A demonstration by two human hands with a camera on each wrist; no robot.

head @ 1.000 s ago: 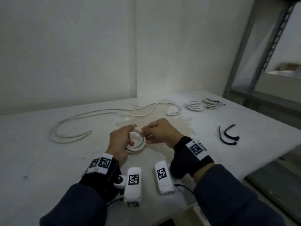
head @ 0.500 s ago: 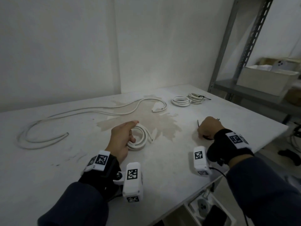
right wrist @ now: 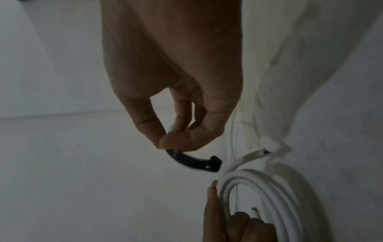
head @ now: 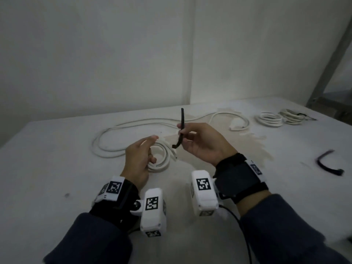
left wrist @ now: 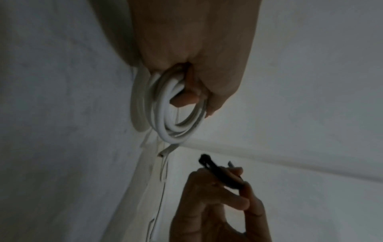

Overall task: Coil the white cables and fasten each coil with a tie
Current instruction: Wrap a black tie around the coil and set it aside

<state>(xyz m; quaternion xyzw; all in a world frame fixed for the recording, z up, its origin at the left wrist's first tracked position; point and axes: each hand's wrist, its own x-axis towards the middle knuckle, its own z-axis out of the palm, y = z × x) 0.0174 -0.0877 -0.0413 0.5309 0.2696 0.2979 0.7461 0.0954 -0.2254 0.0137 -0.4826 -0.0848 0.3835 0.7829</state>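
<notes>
A loose white cable (head: 133,128) is lying on the pale surface (head: 57,159) behind the small white cable coil (head: 162,159); two finished white coils (head: 280,119) are sitting far right, with a curved black tie (head: 327,165) lying nearer, on the right.

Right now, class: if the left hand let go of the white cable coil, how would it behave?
The white cable coil would probably spring open: no tie binds it, and one end already sticks out. It looks light; the left hand holds it alone.

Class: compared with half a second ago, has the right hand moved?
Yes. The right hand has moved left, away from the table's right edge to the coil, holding a black tie.
</notes>
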